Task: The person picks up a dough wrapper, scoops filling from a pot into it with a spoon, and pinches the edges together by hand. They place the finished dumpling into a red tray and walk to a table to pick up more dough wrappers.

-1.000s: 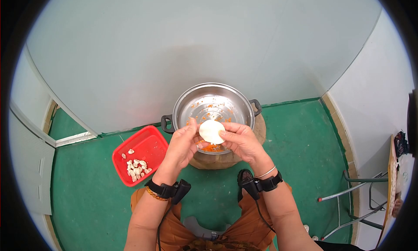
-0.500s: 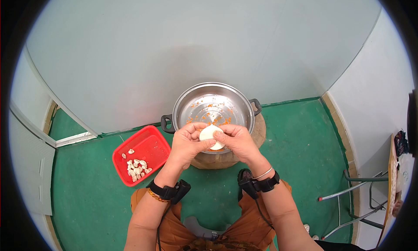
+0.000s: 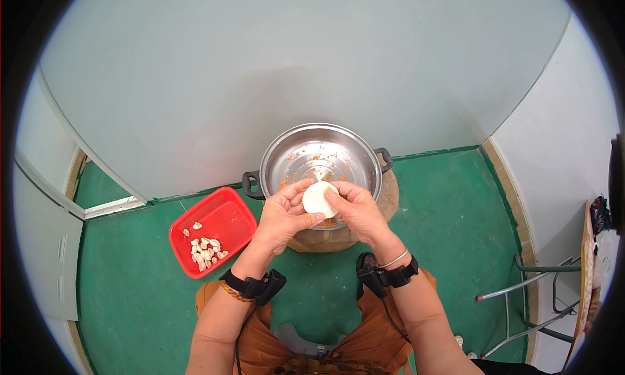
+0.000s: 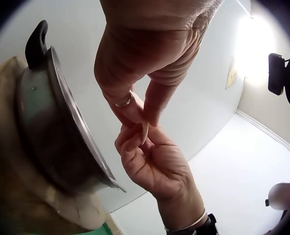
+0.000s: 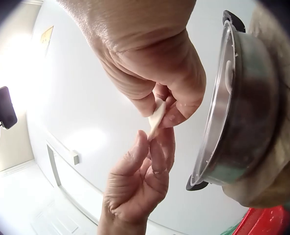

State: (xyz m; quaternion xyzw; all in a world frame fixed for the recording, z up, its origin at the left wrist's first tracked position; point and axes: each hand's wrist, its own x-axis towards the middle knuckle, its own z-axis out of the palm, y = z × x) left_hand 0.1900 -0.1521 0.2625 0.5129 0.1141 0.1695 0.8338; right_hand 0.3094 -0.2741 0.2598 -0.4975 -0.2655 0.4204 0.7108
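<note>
A round white dumpling wrapper (image 3: pixel 318 202) is held up over the near side of a steel pot (image 3: pixel 319 144). At its left edge my left hand (image 3: pixel 282 217) pinches it, the thumb along the lower rim. My right hand (image 3: pixel 359 213) grips the right side, its thumb lying across the face of the dough. Seen edge-on in the right wrist view, the wrapper (image 5: pixel 157 117) is a thin, slightly bent sheet between both hands' fingertips. Orange shreds (image 3: pixel 315 158) of filling cling to the inside of the pot; the hands hide its near part.
The pot stands on a round wooden block (image 3: pixel 388 196) against the grey wall. Left of it, a red plastic basin (image 3: pixel 229 213) on the green floor holds several small white dumplings (image 3: pixel 206 251). A metal-legged table (image 3: pixel 586 264) is at the far right.
My left thumb has shifted from beside the wrapper's upper left to its lower edge. The hands drew close around the wrapper, then opened slightly; it is still held between them.
</note>
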